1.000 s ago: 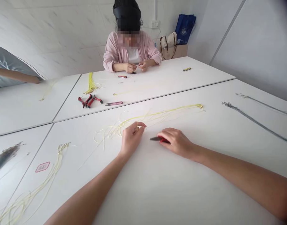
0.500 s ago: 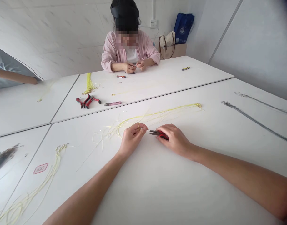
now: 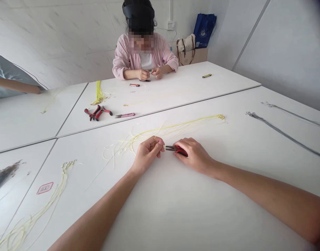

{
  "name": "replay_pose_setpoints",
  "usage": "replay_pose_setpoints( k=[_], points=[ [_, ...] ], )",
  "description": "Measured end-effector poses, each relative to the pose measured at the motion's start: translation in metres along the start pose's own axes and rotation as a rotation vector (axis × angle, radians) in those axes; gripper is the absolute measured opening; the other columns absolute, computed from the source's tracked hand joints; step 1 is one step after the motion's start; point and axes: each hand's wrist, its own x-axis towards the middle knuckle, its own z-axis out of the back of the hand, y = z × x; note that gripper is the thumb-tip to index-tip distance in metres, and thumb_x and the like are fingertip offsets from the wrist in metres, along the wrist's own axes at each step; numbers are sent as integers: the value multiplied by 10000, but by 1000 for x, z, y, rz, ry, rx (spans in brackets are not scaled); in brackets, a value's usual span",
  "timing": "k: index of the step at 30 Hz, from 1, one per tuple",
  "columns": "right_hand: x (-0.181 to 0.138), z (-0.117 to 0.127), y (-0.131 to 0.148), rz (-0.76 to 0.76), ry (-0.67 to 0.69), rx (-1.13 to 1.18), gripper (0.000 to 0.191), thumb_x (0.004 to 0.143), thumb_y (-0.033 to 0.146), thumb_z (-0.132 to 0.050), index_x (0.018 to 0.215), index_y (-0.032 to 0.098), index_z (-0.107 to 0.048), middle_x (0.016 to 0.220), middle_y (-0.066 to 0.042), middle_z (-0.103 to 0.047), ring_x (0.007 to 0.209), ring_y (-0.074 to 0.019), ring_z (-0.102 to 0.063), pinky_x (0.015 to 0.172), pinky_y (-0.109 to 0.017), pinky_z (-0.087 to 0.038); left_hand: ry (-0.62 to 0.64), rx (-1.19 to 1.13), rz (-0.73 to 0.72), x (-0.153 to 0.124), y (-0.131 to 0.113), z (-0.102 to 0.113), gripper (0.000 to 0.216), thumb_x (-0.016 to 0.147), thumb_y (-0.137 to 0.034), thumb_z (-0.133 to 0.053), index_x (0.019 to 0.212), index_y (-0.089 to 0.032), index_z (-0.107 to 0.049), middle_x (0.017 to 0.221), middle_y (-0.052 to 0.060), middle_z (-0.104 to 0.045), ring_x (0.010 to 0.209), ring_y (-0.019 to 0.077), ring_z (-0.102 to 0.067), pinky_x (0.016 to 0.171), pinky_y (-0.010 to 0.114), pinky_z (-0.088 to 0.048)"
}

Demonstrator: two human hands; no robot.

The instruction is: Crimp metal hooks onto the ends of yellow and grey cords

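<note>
My left hand (image 3: 149, 150) pinches a thin yellow cord (image 3: 154, 140) between thumb and index finger. A short, pale end of it shows at the fingertips, too small to make out in detail. My right hand (image 3: 193, 153) is wrapped round red-handled pliers (image 3: 181, 150), whose dark jaws point left at the left fingertips. The jaws look nearly closed and reach the cord's end; whether they grip it I cannot tell. Just behind both hands lies a bundle of yellow cords (image 3: 173, 124), with metal ends at its right and loose strands spreading left.
Grey cords (image 3: 280, 130) lie at the right, pale yellow cords (image 3: 54, 198) at the left front. Across the seam are red-black pliers (image 3: 97, 113), pink thread snips (image 3: 125, 115) and a bright yellow bundle (image 3: 98, 92). A co-worker in a pink shirt (image 3: 122, 57) sits opposite.
The pliers' jaws have moved slightly left, up to the left fingertips. My left hand's lower fingers have shifted a little, and the pale cord end now shows at its fingertips.
</note>
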Motion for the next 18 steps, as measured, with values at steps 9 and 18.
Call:
replay_pose_setpoints(
  k=[9,18],
  points=[
    [-1,1,0,-21,-10,-8,98,909,129,-637,906,222,-606,865,-24,-707,748,-180,-582,773,-326,-447,-15,21,9,-1,-3,0,276,947,-444,-564,848,-186,-581,759,3,-641,598,99,-524,627,245,-439],
    [-2,1,2,-48,-14,-27,113,897,122,-648,880,219,-593,818,-11,-684,723,-169,-576,700,-290,-421,-15,23,14,-1,-4,0,260,953,-420,-553,841,-186,-575,752,-4,-624,601,97,-516,625,242,-423]
  ],
)
